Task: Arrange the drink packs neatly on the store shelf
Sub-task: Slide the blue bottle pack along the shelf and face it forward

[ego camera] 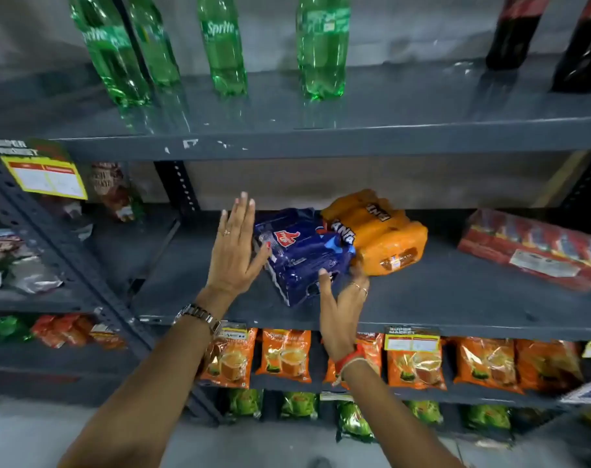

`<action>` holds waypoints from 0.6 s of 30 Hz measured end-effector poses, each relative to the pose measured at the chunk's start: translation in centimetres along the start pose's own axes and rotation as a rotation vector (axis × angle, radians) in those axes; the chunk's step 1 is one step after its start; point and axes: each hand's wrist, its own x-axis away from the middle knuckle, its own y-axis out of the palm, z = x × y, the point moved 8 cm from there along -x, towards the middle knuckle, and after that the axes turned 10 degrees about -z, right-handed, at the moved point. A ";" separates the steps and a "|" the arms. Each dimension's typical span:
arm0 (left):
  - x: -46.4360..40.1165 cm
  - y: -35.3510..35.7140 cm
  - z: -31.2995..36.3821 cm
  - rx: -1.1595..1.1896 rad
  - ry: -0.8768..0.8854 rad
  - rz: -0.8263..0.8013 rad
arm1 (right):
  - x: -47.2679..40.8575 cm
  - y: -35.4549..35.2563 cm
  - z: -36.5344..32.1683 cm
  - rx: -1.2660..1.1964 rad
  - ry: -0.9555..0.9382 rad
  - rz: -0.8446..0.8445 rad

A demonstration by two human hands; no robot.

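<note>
A dark blue drink pack [301, 255] lies skewed on the grey middle shelf [439, 292], leaning against an orange drink pack [378, 231] on its right. A red drink pack [537, 248] lies tilted further right on the same shelf. My left hand [235, 246] is flat with fingers straight, its thumb touching the blue pack's left side. My right hand [344, 305] is at the blue pack's near right corner, thumb on the wrapper and fingers spread toward the gap beside the orange pack. Neither hand has a closed grip on a pack.
Green Sprite bottles [223, 45] and dark cola bottles [517, 32] stand on the shelf above. Orange pouches [284, 356] and green pouches [301, 405] fill the lower shelves. A yellow price tag [44, 177] hangs at left, on a neighbouring rack holding snack bags.
</note>
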 end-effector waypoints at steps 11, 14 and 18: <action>-9.5 11.7 -10.0 0.762 -0.665 -0.646 | -6.0 4.5 8.1 -0.503 0.610 0.136; -11.0 13.3 -10.5 0.723 -0.586 -0.794 | -5.9 4.4 8.7 -0.502 0.666 0.134; -12.1 15.1 -11.5 0.674 -0.542 -0.934 | -6.2 4.2 8.4 -0.548 0.713 0.105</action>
